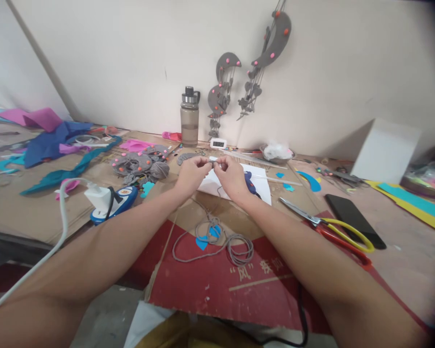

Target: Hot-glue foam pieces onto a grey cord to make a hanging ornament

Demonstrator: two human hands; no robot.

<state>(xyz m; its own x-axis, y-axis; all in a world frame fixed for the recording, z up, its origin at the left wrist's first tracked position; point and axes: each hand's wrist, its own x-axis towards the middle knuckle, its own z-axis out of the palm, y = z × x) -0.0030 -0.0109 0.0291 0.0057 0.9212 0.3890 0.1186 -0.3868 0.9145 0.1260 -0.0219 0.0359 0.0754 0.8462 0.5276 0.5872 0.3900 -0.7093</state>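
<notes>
My left hand (195, 174) and my right hand (232, 178) meet above a white sheet (212, 186), fingertips pinched close together. Between them is a short bit of grey yarn (213, 163), mostly covered by the fingers. A strand trails down below the hands. Nearer to me, loose loops of the same grey cord (240, 249) lie on the red cardboard (188, 285), with blue felt pieces (202, 242) among them. A dark blue object (252, 183) sits on the sheet, partly hidden by my right wrist.
Scissors (313, 220) and a black phone (353, 220) lie at right. A bottle (189, 118) and small clock (218, 143) stand by the wall, near grey moon hangings (275, 46). Grey felt pieces (130, 164) and a power strip (125, 198) are left.
</notes>
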